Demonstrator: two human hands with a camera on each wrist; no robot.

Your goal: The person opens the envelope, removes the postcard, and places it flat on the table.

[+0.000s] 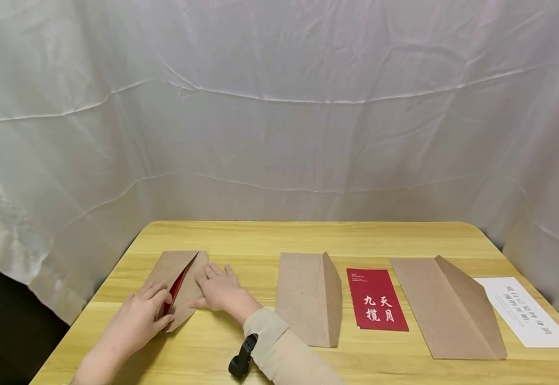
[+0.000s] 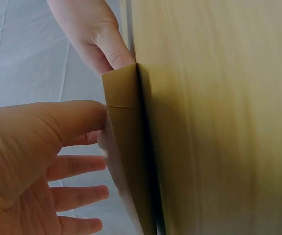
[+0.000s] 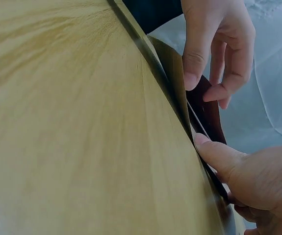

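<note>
At the left of the table lies a brown paper envelope (image 1: 190,291), its mouth parted and a red card (image 1: 178,283) visible inside. My left hand (image 1: 137,321) is at the near end of that opening. In the left wrist view, its thumb (image 2: 84,117) is right at the envelope's edge and the other visible fingers (image 2: 79,193) stretch out loosely. My right hand (image 1: 219,289) rests with straight fingers on the envelope's right side. Its thumb (image 3: 214,152) lies along the paper edge in the right wrist view.
A second brown envelope (image 1: 302,299) lies mid-table, flap side to the right. Beside it are a red card with white characters (image 1: 378,299), a larger brown envelope (image 1: 445,310) and a white printed card (image 1: 525,313). A grey-white curtain (image 1: 308,133) hangs behind the wooden table (image 1: 241,235).
</note>
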